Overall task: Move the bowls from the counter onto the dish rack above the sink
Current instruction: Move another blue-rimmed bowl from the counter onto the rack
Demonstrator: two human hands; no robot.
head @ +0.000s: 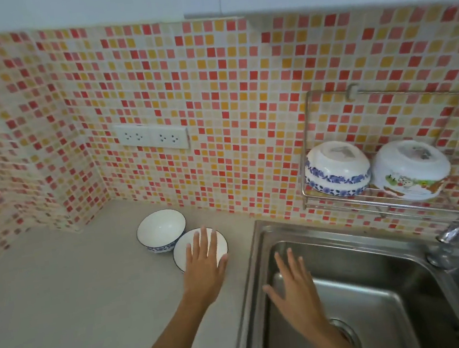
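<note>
The left hand [204, 259] reached up from the bottom centre of the frame, forearm bare and nearly straight, palm down and fingers spread flat over the nearer bowl [220, 244] at mid-frame; it was open, and whether the palm actually touched the rim could not be told. That bowl sat upright on the grey counter [64, 295], touching a second upright bowl [161, 230] just up and left of it, which had a blue pattern round its base. The right hand [292, 284] hovered lower and to the right, over the steel sink [382, 299], also open with fingers splayed and holding nothing. At the right edge, on the wire dish rack [341, 197] fixed to the mosaic-tiled wall, two bowls already lay upside down: a blue-banded bowl [337, 167] and, beside it, a painted bowl [411, 169].
</note>
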